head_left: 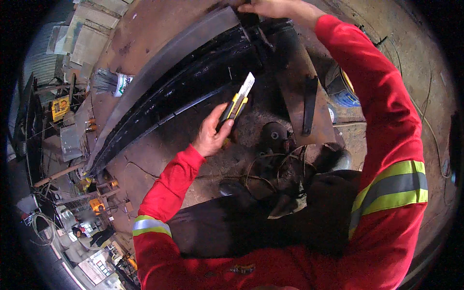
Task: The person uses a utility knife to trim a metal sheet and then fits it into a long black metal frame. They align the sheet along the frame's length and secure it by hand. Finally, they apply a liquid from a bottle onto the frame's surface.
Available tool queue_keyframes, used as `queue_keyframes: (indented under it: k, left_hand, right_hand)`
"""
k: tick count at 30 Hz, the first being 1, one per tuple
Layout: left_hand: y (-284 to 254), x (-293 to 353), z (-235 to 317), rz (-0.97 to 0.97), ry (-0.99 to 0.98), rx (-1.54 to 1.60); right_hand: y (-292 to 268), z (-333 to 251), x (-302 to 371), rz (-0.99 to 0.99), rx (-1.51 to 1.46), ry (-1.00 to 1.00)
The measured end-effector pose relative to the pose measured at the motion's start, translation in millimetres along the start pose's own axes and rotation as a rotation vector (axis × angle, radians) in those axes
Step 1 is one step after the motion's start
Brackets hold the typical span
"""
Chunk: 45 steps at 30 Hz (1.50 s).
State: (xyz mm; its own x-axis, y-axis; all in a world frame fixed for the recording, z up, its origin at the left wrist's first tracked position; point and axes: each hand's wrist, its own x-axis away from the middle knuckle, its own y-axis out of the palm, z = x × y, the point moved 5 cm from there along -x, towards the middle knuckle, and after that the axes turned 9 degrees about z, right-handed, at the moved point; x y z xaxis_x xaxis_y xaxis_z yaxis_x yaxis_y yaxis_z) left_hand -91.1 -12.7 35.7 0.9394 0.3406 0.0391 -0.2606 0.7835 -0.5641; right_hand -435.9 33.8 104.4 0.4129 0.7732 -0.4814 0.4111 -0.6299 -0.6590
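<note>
My left hand (211,131) is closed around a yellow-and-black utility knife (235,107). Its pale blade is slid out and points up and away from me. Beyond the knife lies a long, curved, black metal piece (193,79), glossy in places, with a dull grey strip (159,55) along its far side. My right hand (270,7) reaches to the upper end of that piece. Its fingers look stretched out near the strip's end, partly cut off by the picture's edge. A brownish metal plate (296,82) with a dark bar (309,104) adjoins the piece's right end.
Dark buckets (344,92) stand right of the plate. Cables or hoses (261,166) loop over the floor before me. A white container (123,84) with thin rods beside it stands at left. Yellow equipment (60,108) and, farther off, another person (89,237) are at left.
</note>
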Motion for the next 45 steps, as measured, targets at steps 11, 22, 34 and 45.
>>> queue_keyframes:
  k: [11,22,34,45]
  left_hand:
    - [22,-18,98,-0.11,-0.186,0.722]
    - [-2,-70,144,0.307,0.42,-0.273]
    - [-58,-243,98,0.186,0.149,-0.382]
    - [-34,-239,107,0.237,0.155,-0.672]
  right_hand:
    - [13,-156,199,-0.078,-1.008,0.742]
    - [-37,-80,249,0.334,-1.123,1.04]
    - [-26,-69,276,0.11,-1.188,0.997]
    - [-21,-35,287,0.125,-1.188,0.913]
